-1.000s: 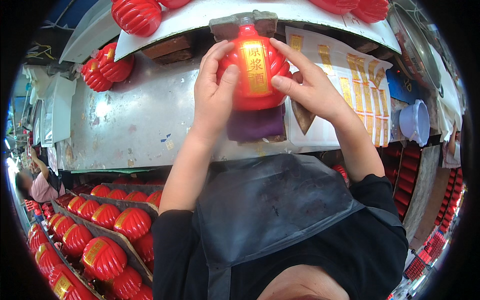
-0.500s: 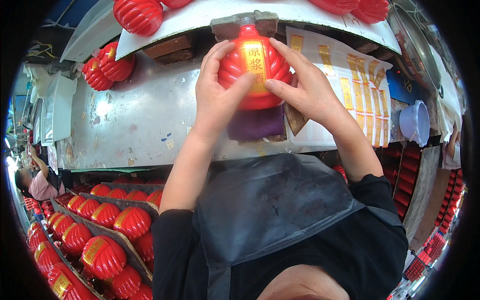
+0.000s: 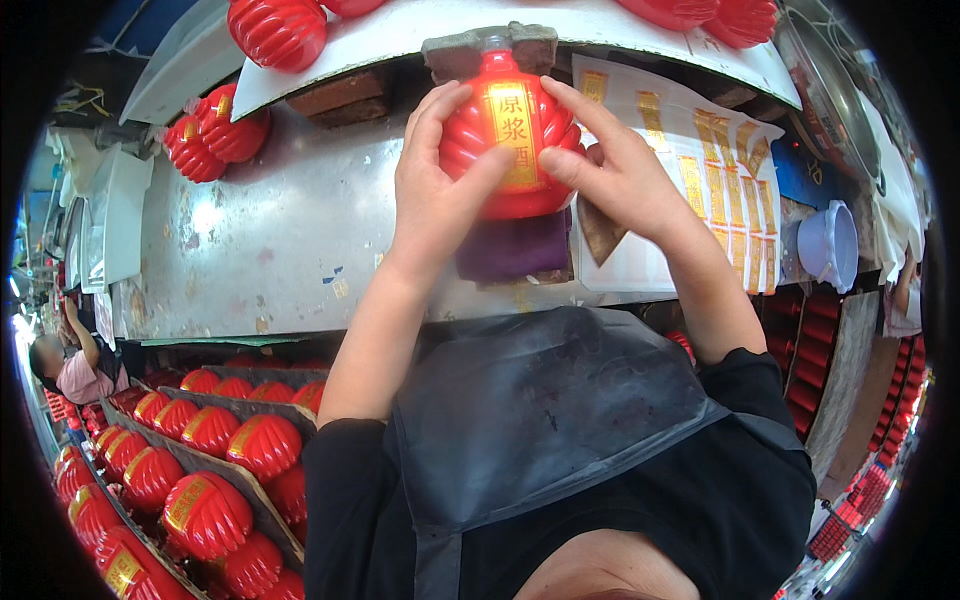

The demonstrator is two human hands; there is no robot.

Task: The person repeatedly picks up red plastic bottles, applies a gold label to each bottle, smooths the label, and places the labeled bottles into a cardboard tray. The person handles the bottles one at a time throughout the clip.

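Note:
A red, ribbed, round bottle (image 3: 467, 135) with a clear neck lies in front of me, neck pointing away. A gold and yellow label (image 3: 515, 130) runs down its middle. My left hand (image 3: 437, 175) is wrapped around the bottle's left side, its thumb on the label's left edge. On the other side, my right hand (image 3: 625, 175) grips the bottle, thumb beside the label's right edge. A brown wedge-shaped piece (image 3: 602, 236) sticks out below my right palm; how it is held is hidden. Purple cloth (image 3: 515, 250) lies under the bottle's near end, and a grey block (image 3: 440, 55) stands at its neck.
A white sheet of gold labels (image 3: 640, 265) lies right of the bottle on the metal table (image 3: 280, 220). Red bottles (image 3: 232, 125) rest at the far left; racks hold several more red bottles (image 3: 265, 445) below. A lavender bucket (image 3: 830, 245) stands at right.
My right thumb has shifted slightly right, from on the label to beside its edge. The brown piece has moved a little right with that hand. The left hand stays nearly still.

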